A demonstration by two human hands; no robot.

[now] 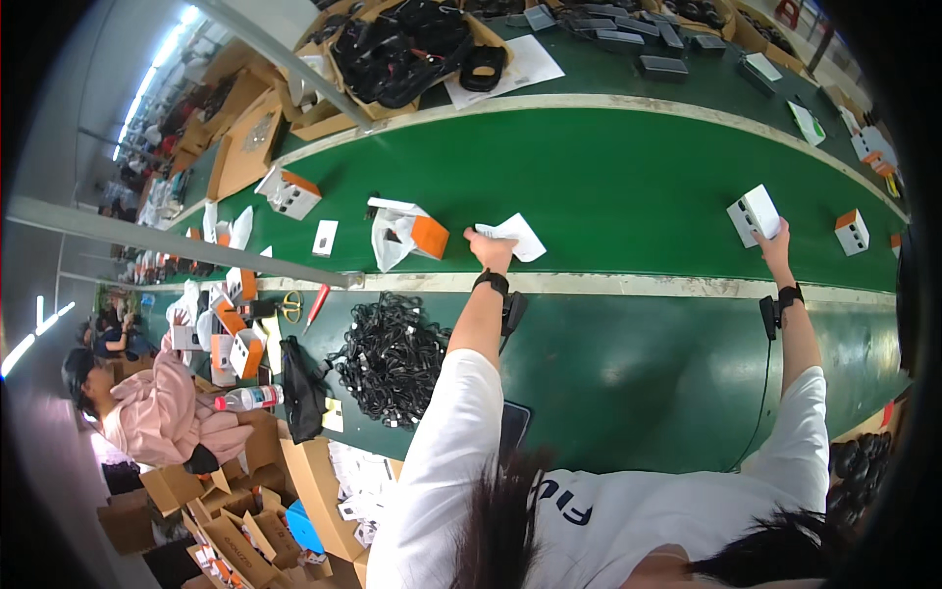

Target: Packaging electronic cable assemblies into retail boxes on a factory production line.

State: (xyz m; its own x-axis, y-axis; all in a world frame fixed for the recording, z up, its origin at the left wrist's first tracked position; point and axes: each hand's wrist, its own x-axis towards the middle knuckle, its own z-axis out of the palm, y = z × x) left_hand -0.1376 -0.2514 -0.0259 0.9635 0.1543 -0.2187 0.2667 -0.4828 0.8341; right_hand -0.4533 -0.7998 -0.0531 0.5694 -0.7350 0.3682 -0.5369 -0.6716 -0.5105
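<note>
Grips white box [754, 213] in curled right hand [775, 245], pinches leaflet [522, 239] in nearly closed left hand [489, 250], seemingly gathering both, next likely needing box beside left hand

Strip lights [165, 51] glow beyond the green workbench [628, 353].

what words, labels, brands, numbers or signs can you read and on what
Lettering is located here, not copied out:
White shirt: big dark letters on the front.
Brown carton, lower left: dark lettering on its side.
Bottle: label, too small to read.
White box in the right hand: any print too small.
Sheet at the left hand: any print too small.
</note>
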